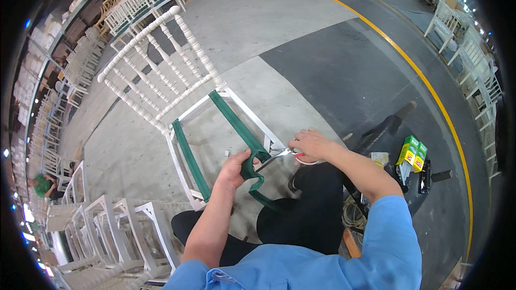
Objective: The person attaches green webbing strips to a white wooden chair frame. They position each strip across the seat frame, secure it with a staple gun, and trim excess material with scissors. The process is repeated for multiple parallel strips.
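Note:
A white chair frame (255,115) with a turned-spindle back stands tilted in front of me, its seat open. Two green webbing straps run across the seat opening; one strap (188,156) lies at the left. The other green strap (234,118) reaches the near rail, where my left hand (236,169) pinches it, its loose end drooping over my leg. My right hand (310,144) grips scissors (286,152) with red and white handles. The scissor blades point left and meet the strap beside my left fingers; whether they cut into it I cannot tell.
At the right, green-and-yellow boxes (412,153) and a black stapler-like tool (425,176) rest on a dark surface. Coiled cord (353,214) lies by my right leg. Upturned white chairs (115,231) stand at lower left; a person in green (42,185) is farther off.

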Demonstrator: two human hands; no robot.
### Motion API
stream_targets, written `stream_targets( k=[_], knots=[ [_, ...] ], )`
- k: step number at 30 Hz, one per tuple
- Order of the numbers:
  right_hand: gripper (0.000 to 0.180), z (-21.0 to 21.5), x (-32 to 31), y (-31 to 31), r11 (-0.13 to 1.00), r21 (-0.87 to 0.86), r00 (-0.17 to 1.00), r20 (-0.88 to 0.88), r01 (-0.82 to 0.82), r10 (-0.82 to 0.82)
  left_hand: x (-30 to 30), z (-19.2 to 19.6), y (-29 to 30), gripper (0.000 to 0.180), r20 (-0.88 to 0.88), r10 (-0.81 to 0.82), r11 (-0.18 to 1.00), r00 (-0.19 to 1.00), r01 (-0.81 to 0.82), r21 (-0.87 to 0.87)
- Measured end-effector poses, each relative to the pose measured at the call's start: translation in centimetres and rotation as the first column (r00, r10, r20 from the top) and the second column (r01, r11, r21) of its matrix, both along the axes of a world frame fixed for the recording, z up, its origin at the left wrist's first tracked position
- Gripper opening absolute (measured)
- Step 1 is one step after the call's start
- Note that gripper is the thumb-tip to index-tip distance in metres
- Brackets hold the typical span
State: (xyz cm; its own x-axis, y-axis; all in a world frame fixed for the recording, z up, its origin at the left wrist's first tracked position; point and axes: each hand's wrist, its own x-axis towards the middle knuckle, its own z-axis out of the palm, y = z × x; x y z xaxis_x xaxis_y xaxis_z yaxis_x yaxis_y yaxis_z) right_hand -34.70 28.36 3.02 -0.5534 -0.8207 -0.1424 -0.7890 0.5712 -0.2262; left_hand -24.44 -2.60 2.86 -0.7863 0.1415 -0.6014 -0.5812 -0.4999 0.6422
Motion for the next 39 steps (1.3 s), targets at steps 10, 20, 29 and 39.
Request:
stream_targets(
  k=[10, 20, 29, 39],
  knots=[
    [0.040, -2.9, -1.9, -6.4, 0.959, 0.068, 0.961, 0.031, -0.275, 0.274, 1.5, 1.7, -0.7, 0.020, -0.012, 0.076, 0.995, 0.997, -0.077, -0.060],
    [0.057, 3.6, 11.2, 6.4, 0.517, -0.531, 0.699, 0.223, 0.671, -0.679, 7.1, -4.2, -6.1, 0.041, -0.071, -0.262, 0.337, 0.962, 0.022, -0.941],
    [0.065, -0.2, 30.8, 25.9, -0.236, -0.404, -0.262, -0.010, 0.884, -0.965, 9.8, -8.7, -2.2, 0.032, -0.320, -0.197, 0.497, 0.927, -0.186, -0.847],
    [0.041, -0.1, 28.5, 20.0, 0.088, -0.496, 0.157, 0.098, 0.864, -0.983, 12.6, -6.1, -2.3, 0.045, 0.055, -0.357, 0.168, 0.932, 0.122, -0.978]
  ],
)
